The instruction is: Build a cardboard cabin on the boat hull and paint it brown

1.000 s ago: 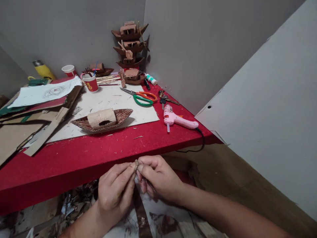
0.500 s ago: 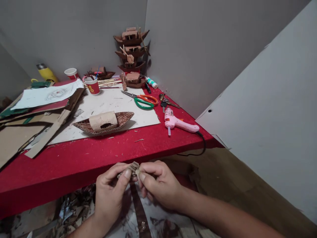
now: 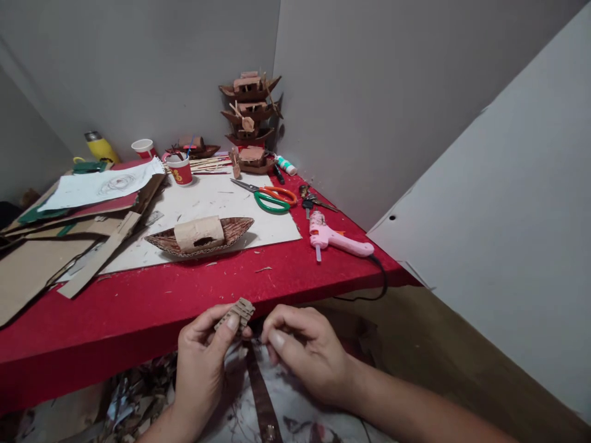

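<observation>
Between thumb and fingers, my left hand [image 3: 207, 344] pinches a small piece of corrugated cardboard [image 3: 242, 311], its ridged side facing up. Just to the right of it, my right hand [image 3: 307, 347] is closed, thumb against curled fingers; whatever it may hold is hidden. Both hands are over my lap, below the table's front edge. Beyond them on the table lies a cardboard model boat [image 3: 201, 237] with a pale curved roof that has a torn opening in its side.
On the red-covered table [image 3: 240, 280] are a pink glue gun [image 3: 339, 237], scissors [image 3: 268, 197], keys [image 3: 311, 200] and a paper cup [image 3: 179, 171]. Cardboard sheets [image 3: 41, 264] lie at left. Several finished boats [image 3: 252, 114] are stacked at the back. Scraps [image 3: 133, 400] litter the space below.
My right hand has pulled slightly away from the cardboard piece, which now shows more of its ridged face. The whole view has shifted a little, so the table appears lower.
</observation>
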